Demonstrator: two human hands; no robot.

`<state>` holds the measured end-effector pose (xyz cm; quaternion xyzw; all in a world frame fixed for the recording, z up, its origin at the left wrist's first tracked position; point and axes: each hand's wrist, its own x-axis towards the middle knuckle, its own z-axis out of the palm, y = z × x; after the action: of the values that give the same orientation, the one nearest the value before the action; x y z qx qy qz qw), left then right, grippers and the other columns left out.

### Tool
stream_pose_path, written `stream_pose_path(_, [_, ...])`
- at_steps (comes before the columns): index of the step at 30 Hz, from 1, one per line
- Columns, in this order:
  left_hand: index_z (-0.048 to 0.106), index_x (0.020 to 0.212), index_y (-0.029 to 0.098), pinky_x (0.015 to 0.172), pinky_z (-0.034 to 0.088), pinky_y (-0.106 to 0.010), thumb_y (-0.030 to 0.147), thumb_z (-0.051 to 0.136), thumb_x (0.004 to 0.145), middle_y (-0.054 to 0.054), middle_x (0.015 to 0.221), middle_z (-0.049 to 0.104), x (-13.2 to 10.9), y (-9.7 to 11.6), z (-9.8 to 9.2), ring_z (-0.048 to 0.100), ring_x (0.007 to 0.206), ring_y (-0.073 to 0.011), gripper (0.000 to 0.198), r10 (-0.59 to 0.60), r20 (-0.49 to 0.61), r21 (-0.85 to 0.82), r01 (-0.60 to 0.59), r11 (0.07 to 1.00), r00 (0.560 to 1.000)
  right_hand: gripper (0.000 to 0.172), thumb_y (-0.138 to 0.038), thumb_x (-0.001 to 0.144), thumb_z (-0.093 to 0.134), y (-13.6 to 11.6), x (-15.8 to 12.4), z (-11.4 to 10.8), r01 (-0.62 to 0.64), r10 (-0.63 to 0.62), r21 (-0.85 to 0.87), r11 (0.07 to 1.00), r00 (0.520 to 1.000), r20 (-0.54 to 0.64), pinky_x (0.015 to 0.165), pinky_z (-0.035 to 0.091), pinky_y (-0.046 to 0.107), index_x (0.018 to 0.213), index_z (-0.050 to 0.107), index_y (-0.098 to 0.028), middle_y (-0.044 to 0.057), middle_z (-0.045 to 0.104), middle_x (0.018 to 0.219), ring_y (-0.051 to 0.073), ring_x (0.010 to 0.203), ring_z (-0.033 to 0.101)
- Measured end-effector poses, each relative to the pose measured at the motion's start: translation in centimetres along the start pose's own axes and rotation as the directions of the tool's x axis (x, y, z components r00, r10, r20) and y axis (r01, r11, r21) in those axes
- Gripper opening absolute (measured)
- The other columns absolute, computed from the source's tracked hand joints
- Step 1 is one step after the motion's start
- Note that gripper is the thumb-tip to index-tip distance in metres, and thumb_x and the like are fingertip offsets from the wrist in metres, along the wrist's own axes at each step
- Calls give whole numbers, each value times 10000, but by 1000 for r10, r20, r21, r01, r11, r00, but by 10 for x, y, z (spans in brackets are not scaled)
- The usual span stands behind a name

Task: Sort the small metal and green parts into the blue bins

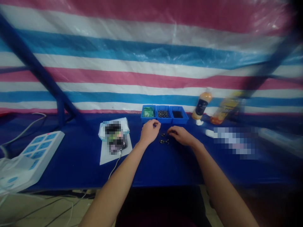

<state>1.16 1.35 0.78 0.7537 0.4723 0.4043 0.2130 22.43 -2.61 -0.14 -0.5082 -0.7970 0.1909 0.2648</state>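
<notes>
My left hand [150, 130] hovers just in front of the blue bins with thumb and forefinger pinched. Whatever is between those fingertips is too small to make out. To its right, my right hand [181, 135] is curled, its fingertips drawn together over the table; their contents cannot be made out either. Between and below the hands lies a loose group of small dark metal pieces [163, 141]. Behind them stand three joined blue bins: a left bin [148, 120] with green packets, a middle bin [164, 120] with small metallic pieces, and a right bin [180, 120] with black pieces.
On the left are a white power strip [44, 154] and a phone on white paper [105, 157] with a cable. An orange drink bottle [201, 106] and a blurred second bottle [223, 110] stand back right. A blurred white packet [209, 133] lies nearer. Striped sheeting [151, 56] hangs behind.
</notes>
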Motion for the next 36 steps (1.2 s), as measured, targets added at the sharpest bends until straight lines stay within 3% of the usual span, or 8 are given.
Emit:
stream_pose_path(7, [716, 917, 241, 726, 471, -304, 360, 539, 915, -35, 843, 689, -4, 9, -2, 629, 772, -189, 214, 101, 111, 64, -109, 992, 989, 237, -309, 836, 633, -8, 3, 3, -72, 111, 225, 972, 980, -166, 656, 477, 300, 1056, 641, -222, 7, 708, 811, 155, 649, 613])
stream_pose_path(10, [731, 902, 248, 732, 461, -309, 388, 506, 933, -42, 856, 684, -5, 11, -2, 622, 770, -190, 266, 138, 175, 78, -153, 985, 975, 279, -365, 775, 714, -12, 5, 5, -56, 137, 333, 941, 964, -227, 673, 501, 304, 992, 648, -202, 19, 713, 797, 169, 688, 645])
stream_pose_path(14, [727, 895, 237, 734, 452, -303, 388, 481, 945, -39, 861, 685, -4, 12, -1, 618, 785, -186, 293, 175, 253, 28, -188, 982, 952, 222, -385, 792, 709, -18, 6, 5, -43, 135, 329, 943, 955, -263, 720, 511, 320, 908, 712, -196, 46, 740, 843, 190, 752, 676])
stream_pose_path(24, [678, 854, 188, 693, 430, -280, 382, 505, 932, -25, 844, 648, -5, 16, -2, 575, 730, -147, 272, 161, 224, -84, -145, 986, 961, 241, -380, 818, 692, -22, 6, 2, -27, 142, 357, 934, 944, -299, 813, 521, 352, 973, 769, -211, 60, 768, 974, 225, 858, 699])
stream_pose_path(30, [679, 864, 189, 748, 454, -295, 434, 488, 942, -34, 904, 628, -6, 19, -1, 577, 776, -150, 320, 170, 215, -102, -150, 983, 962, 248, -394, 808, 685, -20, 6, 5, -37, 171, 365, 930, 924, -343, 749, 517, 328, 926, 753, -186, 69, 763, 897, 211, 790, 689])
stream_pose_path(36, [681, 821, 188, 808, 453, -308, 513, 418, 964, -41, 890, 637, -7, 22, -1, 588, 820, -167, 443, 159, 200, -89, -144, 986, 967, 304, -446, 891, 566, -22, 5, 5, -66, 153, 279, 958, 940, -306, 630, 432, 263, 805, 666, -172, 19, 685, 713, 143, 641, 591])
